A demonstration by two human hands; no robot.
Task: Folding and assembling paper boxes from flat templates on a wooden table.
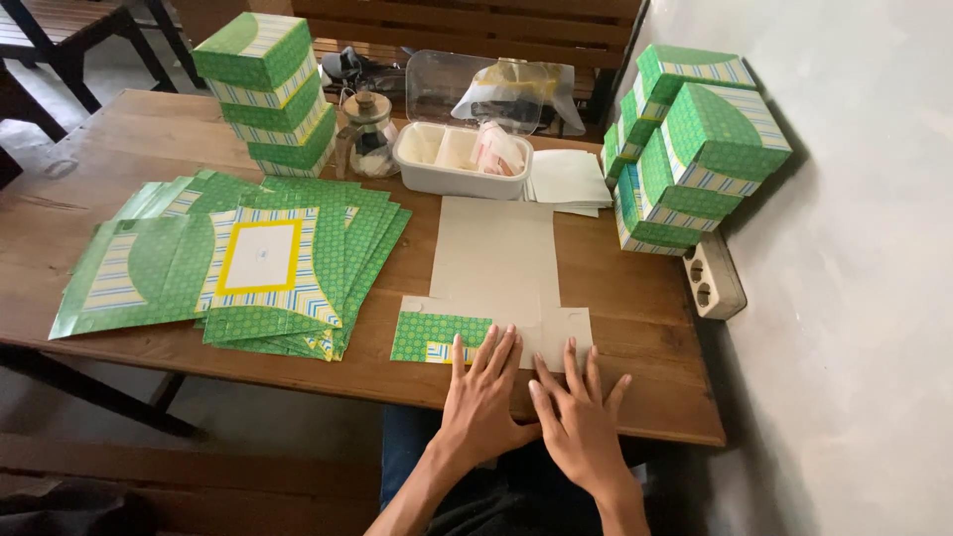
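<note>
Head view, hands flat, matte cardboard blank

A flat box blank is laid near the worktop's near edge, with flat blanks spread to its left. A tub is set behind it, and folded boxes are stacked at the right.

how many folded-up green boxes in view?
About 10: 4 stacked back left, roughly 6 piled against the right wall. More may be hidden behind that pile.
</note>
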